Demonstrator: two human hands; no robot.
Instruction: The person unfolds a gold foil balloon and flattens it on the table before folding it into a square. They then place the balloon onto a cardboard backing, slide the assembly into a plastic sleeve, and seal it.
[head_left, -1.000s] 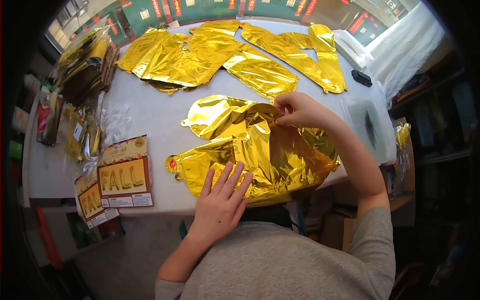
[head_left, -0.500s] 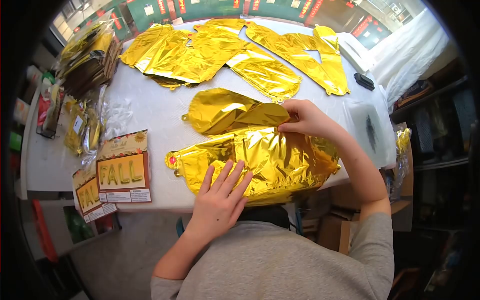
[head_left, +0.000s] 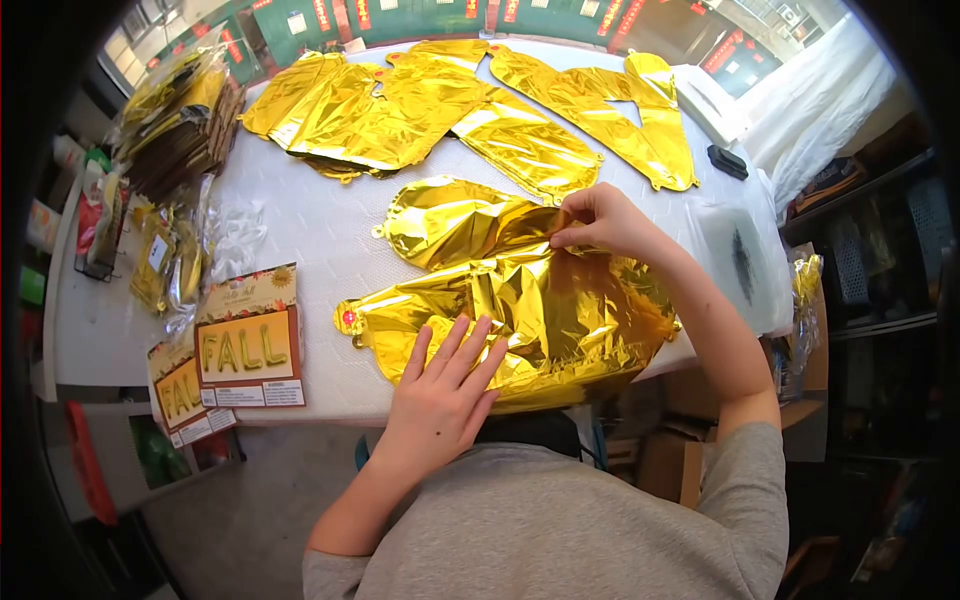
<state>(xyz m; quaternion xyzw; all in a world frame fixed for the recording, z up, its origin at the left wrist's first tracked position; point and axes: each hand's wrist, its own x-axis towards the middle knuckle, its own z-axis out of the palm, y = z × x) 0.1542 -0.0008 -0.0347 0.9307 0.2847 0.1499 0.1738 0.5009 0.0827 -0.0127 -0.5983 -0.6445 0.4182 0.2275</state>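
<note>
A gold foil letter balloon [head_left: 560, 335], deflated and creased, lies along the near edge of the table. My left hand [head_left: 442, 395] rests flat on its lower left part, fingers spread. Thumb and forefinger of my right hand [head_left: 612, 225] pinch the foil at its upper edge, where a rounded gold flap [head_left: 450, 222] extends left with a small tab at its tip. The balloon's left end carries a red dot [head_left: 349, 317].
More flat gold balloons [head_left: 390, 110] lie at the back, with an A-shaped one [head_left: 585, 100] to their right. FALL packages [head_left: 248, 340] overlap at the left front, below a bagged stack [head_left: 180, 110]. A black object [head_left: 727, 162] and clear plastic bags [head_left: 735, 260] sit at right.
My right hand has moved slightly up and left with the pinched foil, and the folded flap now lies flatter and more crumpled. My left hand stays in place.
</note>
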